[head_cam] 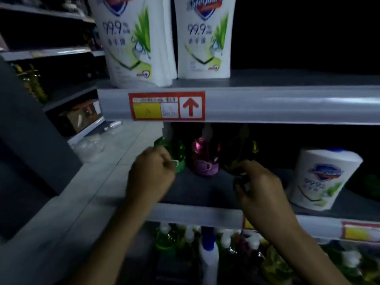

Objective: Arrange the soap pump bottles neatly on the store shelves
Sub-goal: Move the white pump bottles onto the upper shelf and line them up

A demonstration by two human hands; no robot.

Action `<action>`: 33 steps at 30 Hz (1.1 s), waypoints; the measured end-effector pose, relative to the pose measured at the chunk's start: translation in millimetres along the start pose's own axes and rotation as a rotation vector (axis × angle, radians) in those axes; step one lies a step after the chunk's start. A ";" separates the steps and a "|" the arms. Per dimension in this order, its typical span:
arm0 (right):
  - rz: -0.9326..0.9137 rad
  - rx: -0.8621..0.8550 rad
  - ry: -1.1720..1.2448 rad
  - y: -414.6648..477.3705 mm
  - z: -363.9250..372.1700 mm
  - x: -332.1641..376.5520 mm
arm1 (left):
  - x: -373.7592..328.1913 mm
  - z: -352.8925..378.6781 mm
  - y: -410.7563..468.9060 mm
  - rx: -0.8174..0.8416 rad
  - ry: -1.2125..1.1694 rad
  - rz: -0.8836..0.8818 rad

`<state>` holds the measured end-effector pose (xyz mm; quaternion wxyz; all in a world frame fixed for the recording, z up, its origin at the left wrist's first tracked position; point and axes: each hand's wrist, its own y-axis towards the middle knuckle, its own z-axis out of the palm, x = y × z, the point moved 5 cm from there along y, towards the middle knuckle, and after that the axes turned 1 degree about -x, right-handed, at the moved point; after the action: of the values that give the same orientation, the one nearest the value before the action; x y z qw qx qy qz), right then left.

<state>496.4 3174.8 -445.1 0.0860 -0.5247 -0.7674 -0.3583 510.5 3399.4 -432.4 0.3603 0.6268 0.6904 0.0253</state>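
Three small pump bottles stand in a row on the middle shelf (pixel 201 194): a green bottle (pixel 177 153), a pink bottle (pixel 203 159) and a dark yellow-green bottle (pixel 240 153). My left hand (pixel 152 173) is closed around the lower left side of the green bottle. Fingers of my right hand (pixel 257 182) are curled on the base of the yellow-green bottle. The picture is dim and blurred, so the pump heads barely show under the upper shelf rail.
Two tall white soap bottles (pixel 133 42) stand on the upper shelf above a red price tag (pixel 166 105). A white soap bottle (pixel 322 177) leans on the middle shelf at right. Several pump bottles (pixel 207 247) crowd the bottom shelf. The aisle floor (pixel 92 182) lies left.
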 end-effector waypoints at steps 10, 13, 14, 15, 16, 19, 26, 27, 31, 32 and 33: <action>-0.061 0.218 0.216 50.5 92.0 51.0 | 61.3 37.9 41.7 0.358 -0.677 -0.318; 0.002 0.222 0.311 55.1 104.9 46.1 | 59.3 34.5 41.7 0.325 -0.799 -0.304; 0.010 0.215 0.323 53.3 108.2 45.9 | 57.7 32.7 40.7 0.322 -0.824 -0.282; 0.013 0.211 0.326 50.1 110.3 47.4 | 56.7 30.6 39.1 0.321 -0.837 -0.265; 0.008 0.211 0.330 46.8 111.6 51.4 | 56.2 28.2 36.6 0.318 -0.841 -0.255; -0.054 0.119 0.270 42.5 108.2 59.2 | 61.4 24.5 29.4 0.315 -0.816 -0.230; 0.029 0.126 0.273 43.6 111.6 42.7 | 61.6 30.1 24.2 0.364 -0.866 -0.259; 0.040 0.125 0.285 42.8 112.7 40.9 | 60.1 30.3 24.7 0.357 -0.871 -0.266; 0.146 0.089 0.394 42.1 111.2 31.8 | 61.3 28.3 26.2 0.331 -0.872 -0.288; 0.140 0.067 0.376 42.9 109.4 31.5 | 61.9 27.9 25.9 0.329 -0.868 -0.287; 0.111 0.033 0.332 44.3 106.8 33.1 | 61.6 27.3 24.5 0.323 -0.862 -0.279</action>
<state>546.4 3276.4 -485.8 0.2399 -0.4983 -0.7184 -0.4220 548.4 3447.6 -469.4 0.5119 0.5293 0.5507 -0.3931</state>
